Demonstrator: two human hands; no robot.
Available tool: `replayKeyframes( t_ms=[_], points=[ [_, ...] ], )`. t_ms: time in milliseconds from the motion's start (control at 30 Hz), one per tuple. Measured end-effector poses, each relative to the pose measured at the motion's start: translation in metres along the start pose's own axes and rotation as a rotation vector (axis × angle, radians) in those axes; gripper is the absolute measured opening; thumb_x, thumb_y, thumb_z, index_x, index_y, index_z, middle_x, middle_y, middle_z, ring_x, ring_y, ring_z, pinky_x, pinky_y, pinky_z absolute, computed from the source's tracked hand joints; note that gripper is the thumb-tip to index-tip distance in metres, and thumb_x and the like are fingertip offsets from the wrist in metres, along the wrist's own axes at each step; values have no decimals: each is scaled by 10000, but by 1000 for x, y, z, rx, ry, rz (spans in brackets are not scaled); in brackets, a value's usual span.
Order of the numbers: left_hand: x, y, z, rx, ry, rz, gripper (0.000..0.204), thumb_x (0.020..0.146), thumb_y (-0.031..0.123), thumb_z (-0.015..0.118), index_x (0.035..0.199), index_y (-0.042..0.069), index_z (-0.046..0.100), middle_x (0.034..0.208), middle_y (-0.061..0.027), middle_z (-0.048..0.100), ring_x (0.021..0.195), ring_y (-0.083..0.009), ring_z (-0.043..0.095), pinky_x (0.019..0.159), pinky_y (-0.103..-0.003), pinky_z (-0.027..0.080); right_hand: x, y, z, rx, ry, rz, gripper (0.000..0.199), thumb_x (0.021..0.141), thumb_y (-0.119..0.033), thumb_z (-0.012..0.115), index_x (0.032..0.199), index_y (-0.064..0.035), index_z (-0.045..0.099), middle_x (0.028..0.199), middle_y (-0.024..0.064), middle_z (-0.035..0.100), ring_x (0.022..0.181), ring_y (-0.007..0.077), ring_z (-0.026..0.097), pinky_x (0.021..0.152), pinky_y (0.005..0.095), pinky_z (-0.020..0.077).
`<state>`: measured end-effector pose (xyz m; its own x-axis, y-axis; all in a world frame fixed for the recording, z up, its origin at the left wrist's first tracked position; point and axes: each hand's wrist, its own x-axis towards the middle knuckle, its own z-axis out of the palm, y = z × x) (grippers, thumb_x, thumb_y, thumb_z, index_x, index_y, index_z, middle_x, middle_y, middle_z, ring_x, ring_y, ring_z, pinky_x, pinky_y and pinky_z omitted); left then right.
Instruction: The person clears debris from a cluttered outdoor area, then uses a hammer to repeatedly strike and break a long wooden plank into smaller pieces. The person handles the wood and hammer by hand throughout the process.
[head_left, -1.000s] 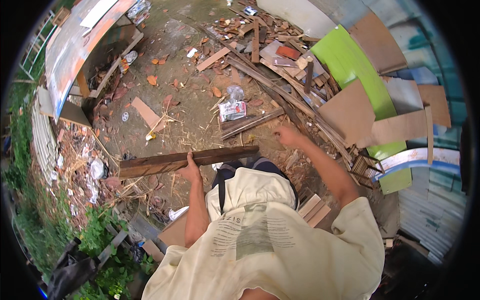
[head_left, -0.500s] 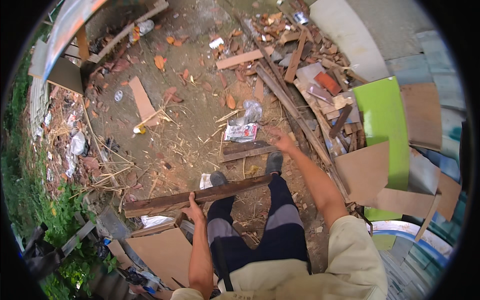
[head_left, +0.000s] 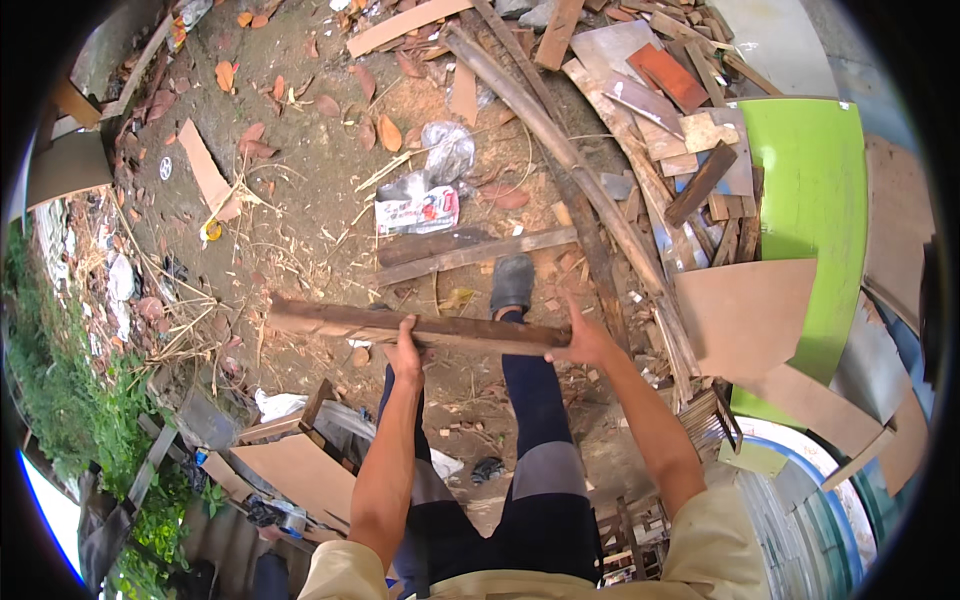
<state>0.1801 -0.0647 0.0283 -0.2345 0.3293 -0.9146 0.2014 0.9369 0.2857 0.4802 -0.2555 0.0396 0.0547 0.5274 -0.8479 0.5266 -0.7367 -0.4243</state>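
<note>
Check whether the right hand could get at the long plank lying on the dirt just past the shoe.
Probably not right now. The right hand is gripping one end of the dark board, the left hand near its middle. The plank lies uncovered beyond the shoe, so only the carried board stands in the way.

Daylit dirt ground [head_left: 300, 170] strewn with scrap boards [head_left: 745, 310], dry leaves [head_left: 388, 132].

I see an outdoor scrap yard: bare dirt [head_left: 300, 200] strewn with dry leaves [head_left: 388, 132], broken planks [head_left: 470, 255], plywood sheets [head_left: 745, 315] and weeds [head_left: 70, 390] along the left edge.
</note>
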Motion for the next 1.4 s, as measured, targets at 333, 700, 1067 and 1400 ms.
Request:
replayKeyframes(
  t_ms=[333, 700, 1067, 1400],
  points=[
    [-7, -66, 176, 431, -355, -91, 995, 751, 552, 773, 1359, -142, 402, 1276, -229, 583, 1057, -305, 657, 732, -377, 604, -187, 71, 57, 52, 108, 354, 774, 763, -484, 784, 1316, -25, 496, 871, 279, 689, 840, 441, 691, 755, 504, 560],
    [19, -104, 167, 393, -771, -135, 671, 907, 535, 649, 1272, -21, 556, 1091, -197, 682, 964, -255, 680, 857, -354, 564, -157, 29, 41, -69, 187, 426, 689, 780, -391, 788, 1205, 78, 518, 814, 280, 686, 768, 475, 679, 683, 515, 553],
    [44, -65, 84, -96, -393, 77, 650, 855, 545, 637, 1290, 72, 540, 1197, -108, 551, 1124, -261, 515, 1005, -404, 404, -75, -103, 58, -117, 162, 47, 621, 830, -377, 751, 1205, 66, 531, 869, 256, 698, 770, 390, 711, 679, 472, 575],
    [61, 136, -202, -164, -8, 499, 592, 905, 586, 521, 1223, 86, 535, 1055, -99, 608, 993, -242, 602, 857, -411, 515, 7, -340, 151, 47, 161, -393, 592, 842, -344, 731, 1245, 32, 515, 897, 235, 698, 782, 362, 713, 674, 464, 573]
  ],
)
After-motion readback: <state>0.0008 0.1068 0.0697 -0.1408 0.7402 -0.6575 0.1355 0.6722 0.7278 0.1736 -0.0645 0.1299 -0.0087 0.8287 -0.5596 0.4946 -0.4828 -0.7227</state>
